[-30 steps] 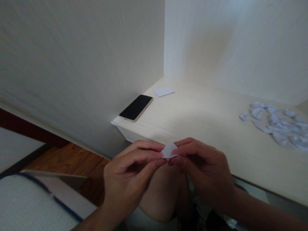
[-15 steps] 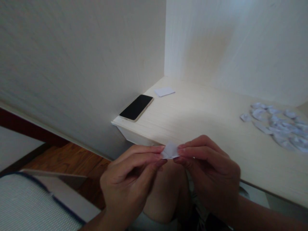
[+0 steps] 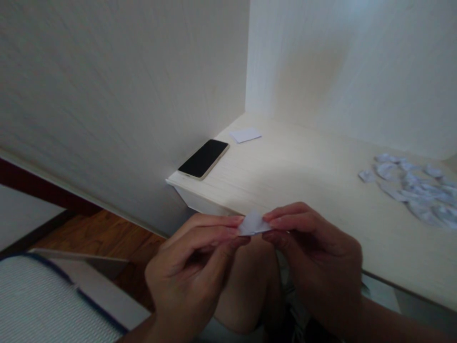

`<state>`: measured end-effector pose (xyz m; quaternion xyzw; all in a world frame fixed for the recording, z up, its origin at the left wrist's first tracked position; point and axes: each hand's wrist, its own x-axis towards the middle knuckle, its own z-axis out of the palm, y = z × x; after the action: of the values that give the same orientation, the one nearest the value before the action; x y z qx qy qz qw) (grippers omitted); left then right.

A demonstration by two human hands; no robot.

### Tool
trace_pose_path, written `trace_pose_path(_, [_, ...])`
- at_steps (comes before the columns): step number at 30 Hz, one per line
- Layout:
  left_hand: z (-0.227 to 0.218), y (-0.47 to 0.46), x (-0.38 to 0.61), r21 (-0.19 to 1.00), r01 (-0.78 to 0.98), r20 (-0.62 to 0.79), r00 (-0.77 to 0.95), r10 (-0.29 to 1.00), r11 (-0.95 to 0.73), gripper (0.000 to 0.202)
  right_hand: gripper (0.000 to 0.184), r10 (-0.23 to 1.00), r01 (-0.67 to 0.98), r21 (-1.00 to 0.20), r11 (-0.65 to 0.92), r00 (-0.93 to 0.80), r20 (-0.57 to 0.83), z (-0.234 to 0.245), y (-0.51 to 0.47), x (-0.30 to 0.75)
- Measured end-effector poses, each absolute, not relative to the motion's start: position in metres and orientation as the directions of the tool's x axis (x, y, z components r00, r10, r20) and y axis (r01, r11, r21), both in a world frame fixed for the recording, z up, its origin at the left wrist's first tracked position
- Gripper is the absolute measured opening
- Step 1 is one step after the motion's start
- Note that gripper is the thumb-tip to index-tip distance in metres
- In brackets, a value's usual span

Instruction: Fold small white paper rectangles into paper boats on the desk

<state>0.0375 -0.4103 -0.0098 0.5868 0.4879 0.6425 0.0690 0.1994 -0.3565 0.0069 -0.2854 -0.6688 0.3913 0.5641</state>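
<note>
You hold the slip [image 3: 254,225] by the desk's [image 3: 303,152] near edge.
Your left hand [image 3: 191,269] has fingers and thumb clamped on its nine o'clock side, your right hand [image 3: 321,259] likewise at three; from the slip, the phone [image 3: 204,158] lies at eleven o'clock, beside the panel [image 3: 143,85] that walls off the desk; the flat paper [image 3: 246,135] lies at twelve; the scraps [image 3: 416,183] spread between two and three; your knee [image 3: 246,290] is at six.

The right hand [image 3: 319,259] has shifted away from the left hand [image 3: 191,267], baring more of the white paper [image 3: 253,224].
</note>
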Motion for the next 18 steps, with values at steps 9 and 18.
trace_pose_path(9, [-0.001,-0.415,0.037,0.621,0.562,0.752,-0.233,0.617,-0.546,0.027,0.03,0.793,-0.141,-0.831,0.537,-0.251,0.555,0.019,-0.359,0.206])
trace_pose_path(18, [0.007,-0.423,0.027,0.57,0.568,0.773,-0.127,0.621,-0.594,0.014,0.037,0.83,-0.3,-0.903,0.308,-0.38,0.409,0.032,-0.357,0.212])
